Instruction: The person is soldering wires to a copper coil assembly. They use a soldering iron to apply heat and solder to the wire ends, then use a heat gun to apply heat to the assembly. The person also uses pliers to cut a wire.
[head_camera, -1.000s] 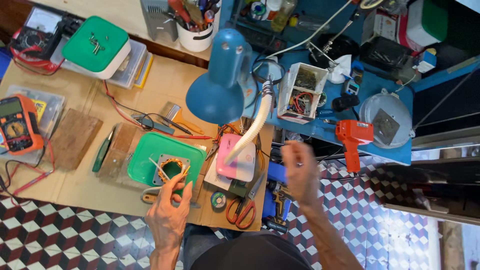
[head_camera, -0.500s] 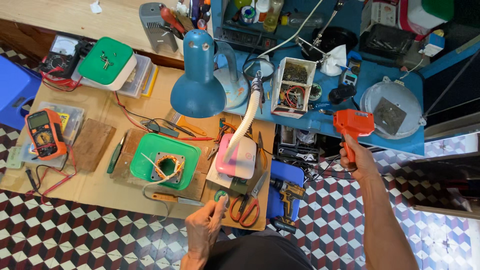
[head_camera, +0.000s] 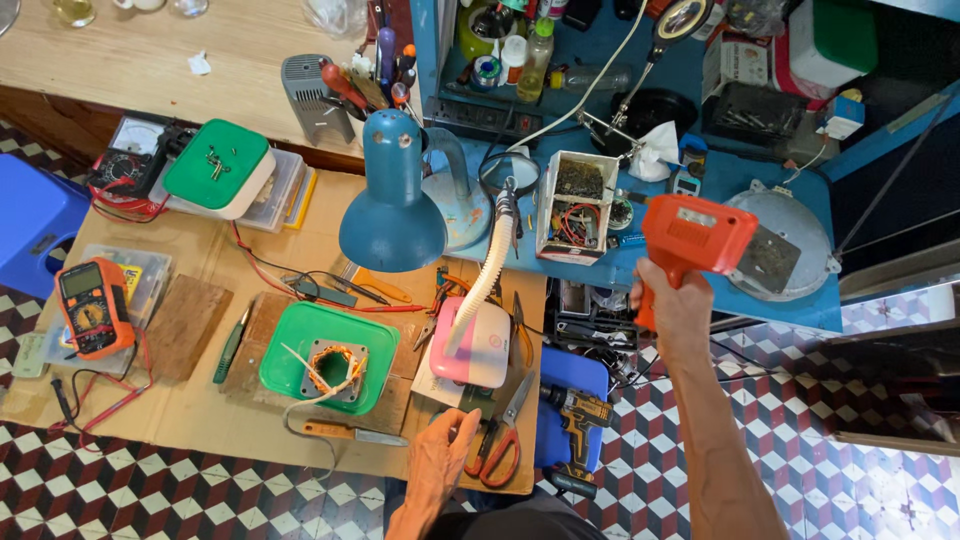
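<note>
Cluttered cardboard-topped workbench (head_camera: 200, 420) over checkered tile floor. Right hand (head_camera: 672, 305) wraps tightly around the grip of an orange pistol-shaped plastic heat gun (head_camera: 695, 238), whose blocky body rises above the fist beside a round grey metal pan (head_camera: 785, 252). Left hand (head_camera: 440, 455) rests flat, fingers loose, holding nothing, just beside red-handled scissors (head_camera: 497, 440).
</note>
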